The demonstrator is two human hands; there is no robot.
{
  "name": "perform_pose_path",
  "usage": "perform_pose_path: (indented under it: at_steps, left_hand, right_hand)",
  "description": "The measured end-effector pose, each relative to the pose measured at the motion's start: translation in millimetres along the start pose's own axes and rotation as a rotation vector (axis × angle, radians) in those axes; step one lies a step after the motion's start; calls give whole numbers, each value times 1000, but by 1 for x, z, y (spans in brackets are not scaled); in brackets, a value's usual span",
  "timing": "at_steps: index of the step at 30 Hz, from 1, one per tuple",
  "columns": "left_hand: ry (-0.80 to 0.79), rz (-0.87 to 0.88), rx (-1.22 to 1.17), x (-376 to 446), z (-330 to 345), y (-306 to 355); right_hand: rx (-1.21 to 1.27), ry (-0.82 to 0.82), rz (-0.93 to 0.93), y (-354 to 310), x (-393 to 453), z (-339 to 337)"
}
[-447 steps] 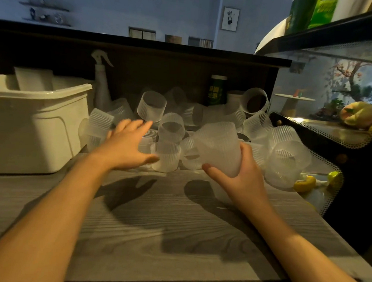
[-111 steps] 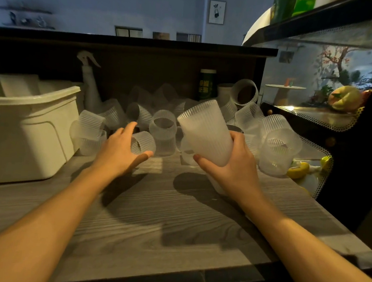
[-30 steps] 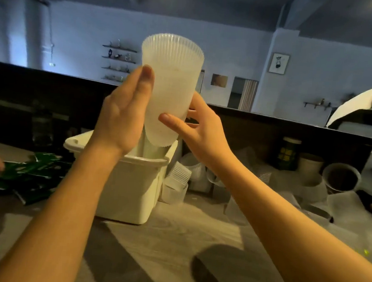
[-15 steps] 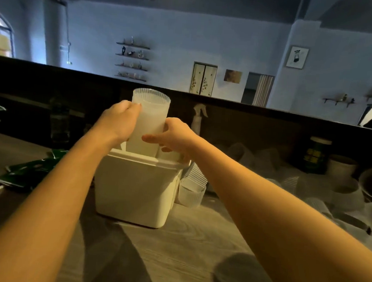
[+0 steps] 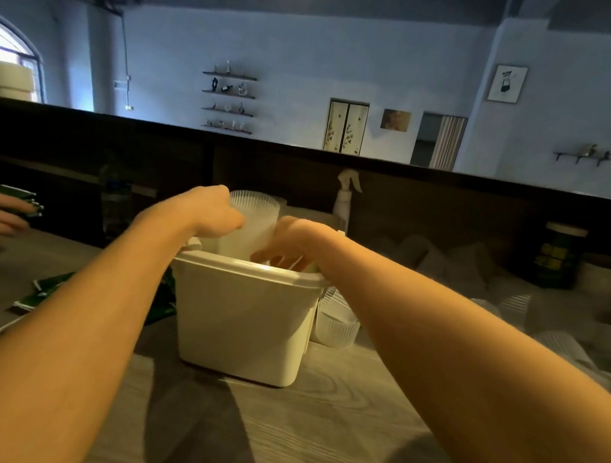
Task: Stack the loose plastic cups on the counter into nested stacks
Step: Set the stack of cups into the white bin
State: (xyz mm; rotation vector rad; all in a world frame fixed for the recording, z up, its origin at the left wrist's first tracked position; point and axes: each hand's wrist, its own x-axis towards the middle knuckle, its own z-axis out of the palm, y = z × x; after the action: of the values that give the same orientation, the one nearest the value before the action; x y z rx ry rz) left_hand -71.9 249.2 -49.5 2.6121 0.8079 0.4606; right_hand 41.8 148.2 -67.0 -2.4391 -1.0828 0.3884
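Your left hand [image 5: 207, 213] and right hand [image 5: 288, 246] both curl round the nested stack [image 5: 252, 224], now sunk into the white bin [image 5: 248, 310] below them; a second ago it was up in the air. That stack is nearly parked. Loose cups [image 5: 337, 324] remain right of and beyond your right hand, so stacking isn't finished.

Two bare forearms, no sleeves visible anywhere up to frame edge. No watch, bracelet or band on either wrist. Left hand [image 5: 209, 212] and right hand [image 5: 290, 243] ungloved. No rings discernible; fingers partly hidden, slightly blurred. Nail detail too small to tell. No markings seen on arms.
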Motion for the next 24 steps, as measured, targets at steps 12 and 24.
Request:
perform_pose_path:
  at_steps: [12, 24]
  left_hand:
    - [75, -6, 50, 12, 19, -1]
    - [233, 124, 205, -7, 16, 37]
  right_hand:
    - [237, 17, 8, -6, 4, -3]
    - [192, 131, -87, -7, -26, -32]
